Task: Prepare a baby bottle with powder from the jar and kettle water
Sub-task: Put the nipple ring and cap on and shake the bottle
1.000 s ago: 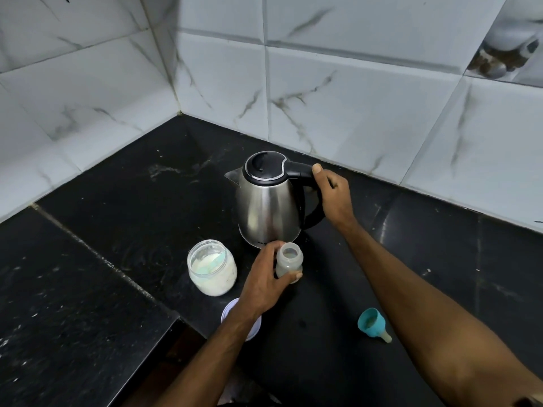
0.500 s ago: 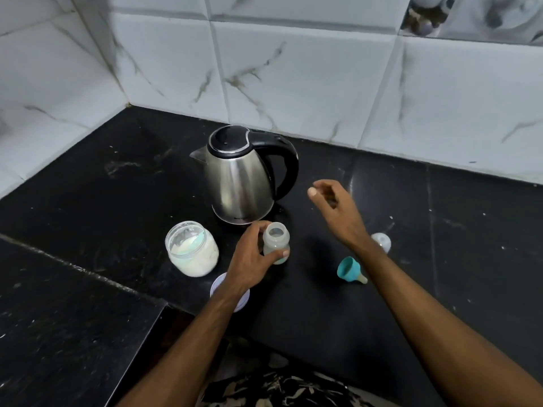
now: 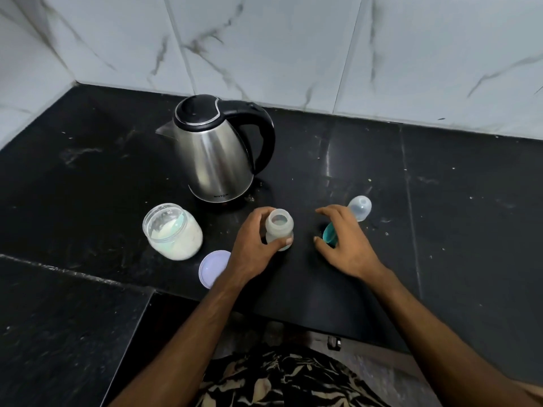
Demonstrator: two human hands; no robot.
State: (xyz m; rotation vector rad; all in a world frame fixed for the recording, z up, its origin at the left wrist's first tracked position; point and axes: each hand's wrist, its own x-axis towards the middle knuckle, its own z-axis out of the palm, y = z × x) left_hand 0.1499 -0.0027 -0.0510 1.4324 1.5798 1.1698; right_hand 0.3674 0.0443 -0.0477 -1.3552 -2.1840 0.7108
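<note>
Upright, bottle (image 3: 279, 229) within left fingers (image 3: 286, 240)

1. The left hand (image 3: 252, 245) curls round the baby bottle (image 3: 279, 227), thumb on its near side, fingers on its far left side.
2. The right hand (image 3: 348, 242), just right of the bottle, hangs palm down with fingers spread and loosely bent, gripping nothing.
3. Both forearms are bare, reaching in from below the bottle.

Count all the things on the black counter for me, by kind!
Kettle: 1
Powder jar: 1
Jar lid: 1
Baby bottle: 1
Teal teat ring: 1
Clear bottle cap: 1
Total: 6
</note>
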